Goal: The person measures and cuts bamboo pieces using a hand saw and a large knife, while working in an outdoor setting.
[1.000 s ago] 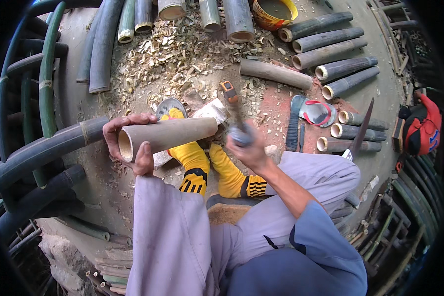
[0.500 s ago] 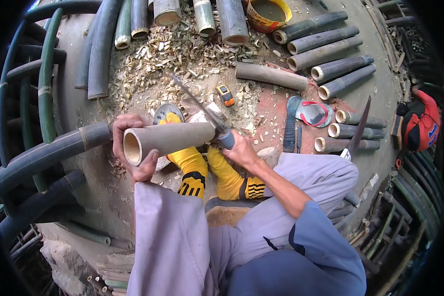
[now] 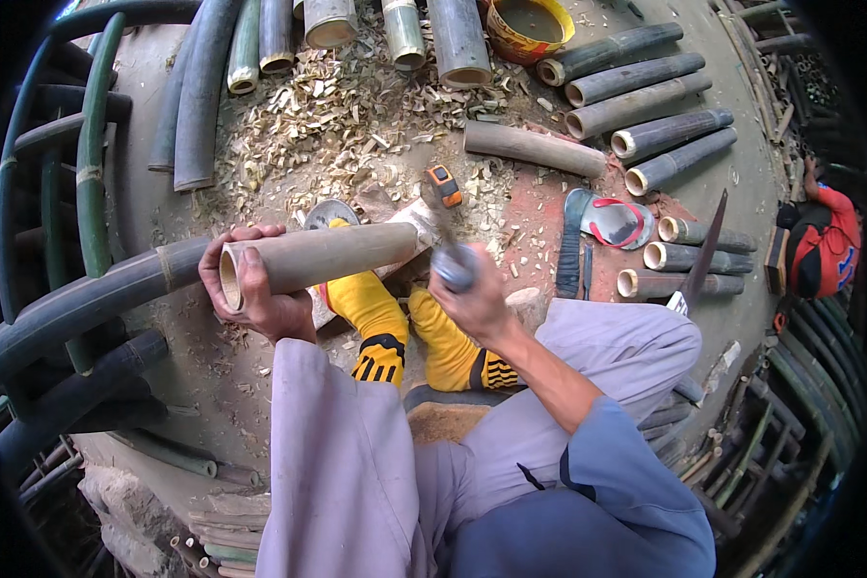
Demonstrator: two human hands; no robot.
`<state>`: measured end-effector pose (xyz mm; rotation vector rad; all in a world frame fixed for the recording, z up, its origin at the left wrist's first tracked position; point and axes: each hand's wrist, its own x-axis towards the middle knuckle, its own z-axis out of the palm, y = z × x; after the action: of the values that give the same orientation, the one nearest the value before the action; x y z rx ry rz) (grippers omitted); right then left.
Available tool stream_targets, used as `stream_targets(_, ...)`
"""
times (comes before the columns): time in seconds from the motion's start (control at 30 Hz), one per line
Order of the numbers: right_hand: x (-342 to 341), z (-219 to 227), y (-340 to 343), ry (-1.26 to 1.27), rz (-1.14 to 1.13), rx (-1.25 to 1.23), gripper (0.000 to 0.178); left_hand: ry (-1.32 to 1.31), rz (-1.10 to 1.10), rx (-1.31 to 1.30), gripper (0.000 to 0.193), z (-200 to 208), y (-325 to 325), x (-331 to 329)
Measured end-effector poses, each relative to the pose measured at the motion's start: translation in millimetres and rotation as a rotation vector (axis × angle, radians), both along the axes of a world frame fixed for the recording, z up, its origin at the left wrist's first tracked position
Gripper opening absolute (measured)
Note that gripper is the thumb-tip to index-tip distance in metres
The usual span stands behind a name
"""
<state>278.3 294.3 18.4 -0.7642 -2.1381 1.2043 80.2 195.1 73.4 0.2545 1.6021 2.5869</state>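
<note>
My left hand (image 3: pixel 258 289) is wrapped round the near-left end of a pale brown bamboo tube (image 3: pixel 328 256), its thumb by the open rim. The tube slants slightly upward to the right, its far end against a whitish wooden block (image 3: pixel 409 223) by my feet. In my right hand (image 3: pixel 480 306) is the grey-blue handle (image 3: pixel 456 268) of a long-bladed knife, gripped near the tube's far end. Motion smears its blade, and I cannot tell whether it touches the bamboo. An orange and black tape measure (image 3: pixel 444 186) lies just beyond.
Bamboo shavings (image 3: pixel 347 125) cover the ground ahead. Cut bamboo tubes (image 3: pixel 636 91) lie at the back and right, with a yellow bucket (image 3: pixel 528 31), a sandal (image 3: pixel 617 223) and a saw (image 3: pixel 706 252). Long bamboo poles (image 3: pixel 96 294) stand left. A person in red (image 3: pixel 827 241) is far right.
The knife has swung from pointing up and left over the tube to a steeper, blurred position at its far end. My left hand and the tube's near end have shifted slightly left and up.
</note>
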Motion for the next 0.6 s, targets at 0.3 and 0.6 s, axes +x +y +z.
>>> stream_targets(0.3, -5, 55, 10, -0.127, 0.038, -0.24, 0.037, 0.133, -0.147, -0.049, 0.042, -2, -12, 1)
stream_targets(0.6, 20, -47, 8, -0.534, 0.093, -0.217, 0.033, 0.146, -0.26, 0.065, 0.044, -7, -14, -2)
